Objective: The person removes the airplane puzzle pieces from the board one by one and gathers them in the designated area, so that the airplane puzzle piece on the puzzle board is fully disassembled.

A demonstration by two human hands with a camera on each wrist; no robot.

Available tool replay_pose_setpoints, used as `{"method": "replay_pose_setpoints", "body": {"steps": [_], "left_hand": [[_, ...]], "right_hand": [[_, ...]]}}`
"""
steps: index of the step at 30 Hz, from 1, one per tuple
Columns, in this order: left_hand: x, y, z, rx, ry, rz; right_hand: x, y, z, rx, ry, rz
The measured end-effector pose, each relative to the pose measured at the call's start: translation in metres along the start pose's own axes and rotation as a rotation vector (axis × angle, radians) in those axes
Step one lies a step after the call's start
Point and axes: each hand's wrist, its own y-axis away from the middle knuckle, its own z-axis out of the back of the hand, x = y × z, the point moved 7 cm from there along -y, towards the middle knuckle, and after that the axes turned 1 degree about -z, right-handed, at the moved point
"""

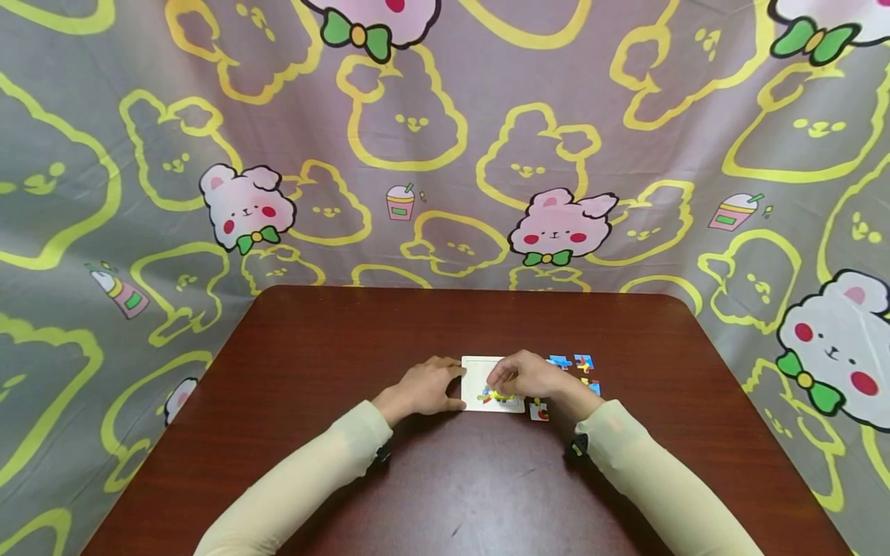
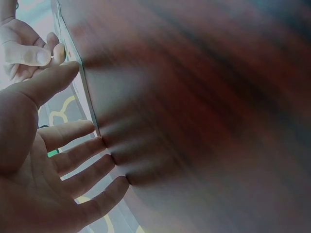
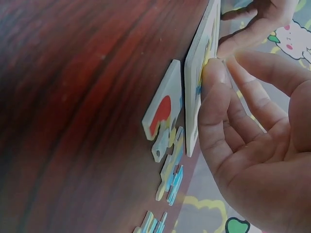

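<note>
A white puzzle board (image 1: 477, 372) lies on the table, with a few coloured pieces (image 1: 502, 397) in its lower part. My left hand (image 1: 429, 386) is at the board's left side, thumb and fingers spread, fingertips right at its edge. Over the board, my right hand (image 1: 530, 375) is bent down with thumb and index finger together. In the left wrist view a thin pale edge of a puzzle piece (image 2: 52, 57) shows between those fingertips; most of it is hidden. Beside the board's near right corner lies a loose piece with a red patch (image 3: 161, 114).
Several more loose puzzle pieces, among them a blue one (image 1: 559, 361) and a blue, red and yellow one (image 1: 584, 362), lie right of the board, partly behind the right wrist. The dark brown table (image 1: 348, 340) meets a patterned curtain (image 1: 431, 255) at its far edge.
</note>
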Motion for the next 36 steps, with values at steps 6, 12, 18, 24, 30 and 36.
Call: {"method": "replay_pose_setpoints", "body": {"steps": [6,12,18,24,30,36], "left_hand": [[0.001,-0.0008,-0.0017,0.002,0.003,0.004],[0.0008,-0.0007,-0.0028,0.002,0.005,0.005],[0.0001,-0.0006,-0.0032,-0.004,0.003,0.001],[-0.0001,-0.0008,-0.003,0.004,0.002,0.006],[0.0012,-0.002,-0.0015,0.001,0.007,0.012],[0.0015,-0.0022,-0.0021,0.005,0.009,0.01]], "right_hand": [[0.0005,0.0,-0.0013,-0.004,0.009,0.017],[0.0024,-0.0021,-0.0024,-0.036,0.017,0.059],[0.005,-0.0033,-0.0037,-0.065,0.027,0.066],[0.0043,-0.0044,-0.0041,-0.065,0.024,0.054],[0.0049,-0.0046,-0.0042,-0.056,0.028,0.051],[0.0047,-0.0045,-0.0026,-0.049,0.022,0.059]]}}
